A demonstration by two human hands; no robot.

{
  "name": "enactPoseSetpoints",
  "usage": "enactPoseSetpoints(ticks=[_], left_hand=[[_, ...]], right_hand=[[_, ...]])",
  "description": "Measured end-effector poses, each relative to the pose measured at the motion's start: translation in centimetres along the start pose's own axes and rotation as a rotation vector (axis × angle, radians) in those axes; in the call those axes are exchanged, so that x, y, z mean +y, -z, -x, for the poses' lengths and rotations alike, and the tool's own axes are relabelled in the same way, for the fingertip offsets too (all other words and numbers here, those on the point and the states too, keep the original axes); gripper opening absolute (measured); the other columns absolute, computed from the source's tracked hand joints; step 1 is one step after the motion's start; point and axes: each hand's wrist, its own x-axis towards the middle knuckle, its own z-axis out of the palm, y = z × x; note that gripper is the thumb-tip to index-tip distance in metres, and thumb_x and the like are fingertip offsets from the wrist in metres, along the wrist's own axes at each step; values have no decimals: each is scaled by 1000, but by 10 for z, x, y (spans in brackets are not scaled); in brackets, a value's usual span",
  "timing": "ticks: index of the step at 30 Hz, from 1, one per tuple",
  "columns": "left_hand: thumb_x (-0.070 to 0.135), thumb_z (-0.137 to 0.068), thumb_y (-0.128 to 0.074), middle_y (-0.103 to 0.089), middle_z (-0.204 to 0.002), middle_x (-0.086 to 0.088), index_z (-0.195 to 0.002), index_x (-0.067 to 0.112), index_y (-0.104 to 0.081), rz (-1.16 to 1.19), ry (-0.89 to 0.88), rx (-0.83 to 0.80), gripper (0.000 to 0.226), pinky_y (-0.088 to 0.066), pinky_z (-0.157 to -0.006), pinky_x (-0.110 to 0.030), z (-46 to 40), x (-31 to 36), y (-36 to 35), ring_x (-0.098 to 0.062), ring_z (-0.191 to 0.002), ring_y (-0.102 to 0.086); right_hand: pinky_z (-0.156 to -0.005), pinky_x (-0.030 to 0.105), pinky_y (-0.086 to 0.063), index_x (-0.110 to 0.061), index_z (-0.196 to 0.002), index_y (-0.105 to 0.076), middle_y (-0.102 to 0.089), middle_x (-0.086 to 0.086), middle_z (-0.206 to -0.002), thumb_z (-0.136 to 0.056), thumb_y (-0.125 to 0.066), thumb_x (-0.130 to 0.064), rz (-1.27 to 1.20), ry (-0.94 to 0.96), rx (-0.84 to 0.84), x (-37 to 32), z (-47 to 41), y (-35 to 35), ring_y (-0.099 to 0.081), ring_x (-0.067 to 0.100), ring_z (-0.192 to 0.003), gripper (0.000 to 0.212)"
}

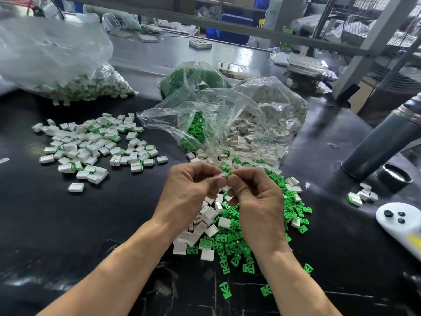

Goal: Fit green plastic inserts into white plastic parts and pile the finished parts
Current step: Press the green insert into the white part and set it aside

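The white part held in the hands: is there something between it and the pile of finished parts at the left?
Nothing visible. Between the hands, which pinch the white part, and the finished pile lies only bare black table. The clear bags lie farther back.

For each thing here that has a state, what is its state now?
left hand: pinches a white part
right hand: pinches a green insert against that part
finished parts pile: loose, spread on the table
middle clear bag: open, parts spilling out
left clear bag: holds finished parts
grey flask: cap off, beside it
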Motion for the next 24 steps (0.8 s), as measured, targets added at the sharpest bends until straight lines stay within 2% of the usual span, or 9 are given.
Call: enactPoseSetpoints(ticks=[9,13,16,20,22,24], left_hand=[[-6,-86,-75,-70,-62,-1,-79,10,-77,21,7,9,18,-53,-56,-21,0,-3,-3,-11,-56,-61],[-3,-85,-78,-73,-68,-4,-77,15,-79,-15,-13,-13,19,-55,-57,-22,-3,-3,0,-12,-57,-63],[0,-84,-80,-73,-72,-2,-79,17,-78,-32,-38,-47,17,-54,-59,-22,-5,-3,6,-11,-61,-63],[13,-82,-81,-75,-80,-3,-83,21,-76,-4,-83,-63,10,-53,-65,-24,-5,-1,7,-12,-71,-64],[20,-80,-82,-75,-85,-6,-87,19,-75,-9,-100,-82,10,-54,-71,-24,-4,0,5,-13,-76,-66],[14,-82,-81,-73,-87,-14,-91,11,-74,1,-110,-116,12,-55,-73,-28,-2,1,3,-16,-77,-67]], right_hand=[[-61,27,-53,-22,-85,-72,-72,2,-80,-96,-67,-1,-49,-56,-4,0,2,-2,-63,14,-69,25],[-61,27,-54,-25,-83,-74,-74,2,-81,-95,-69,-2,-39,-38,-1,-2,3,-1,-63,14,-69,27],[-60,27,-53,-20,-86,-76,-75,4,-82,-96,-69,-5,-38,-38,-28,-5,4,-1,-62,16,-69,20],[-50,29,-51,-20,-96,-76,-73,6,-82,-107,-56,-19,-79,-63,-57,-10,4,-1,-60,17,-63,23],[-44,29,-46,-16,-95,-74,-72,7,-80,-109,-48,-34,-122,-92,-76,-11,3,0,-58,17,-59,35],[-40,28,-42,-13,-87,-73,-69,7,-73,-107,-42,-51,-152,-134,-105,-11,3,-2,-56,18,-54,53]])
